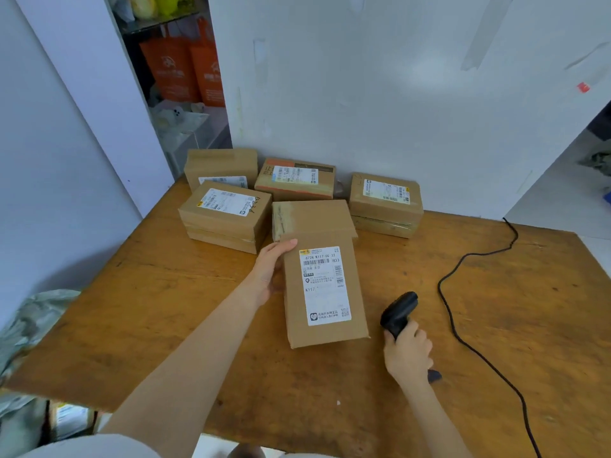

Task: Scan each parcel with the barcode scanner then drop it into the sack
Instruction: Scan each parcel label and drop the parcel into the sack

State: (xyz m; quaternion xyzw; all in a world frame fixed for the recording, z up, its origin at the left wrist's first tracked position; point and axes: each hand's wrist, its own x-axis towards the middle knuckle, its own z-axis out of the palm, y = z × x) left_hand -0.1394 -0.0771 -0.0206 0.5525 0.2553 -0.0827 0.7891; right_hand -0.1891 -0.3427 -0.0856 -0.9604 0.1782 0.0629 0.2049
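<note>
At the far left I see the grey-green sack (33, 322), cut off by the frame edge and partly below the table (165, 325); by the back wall sit the other parcels (224, 213), one half-hidden behind another; the left hand (272, 271) grips the left edge of the parcel (325, 292), fingertips out of my sight beneath it; that parcel lies label-up mid-table, though I cannot tell whether it rests on the wood or is lifted; its small print is unreadable; to the right the right hand (408, 353) is wrapped round the barcode scanner (398, 312), covering most of the handle; a black cable (463, 338) runs off the bottom edge
</note>
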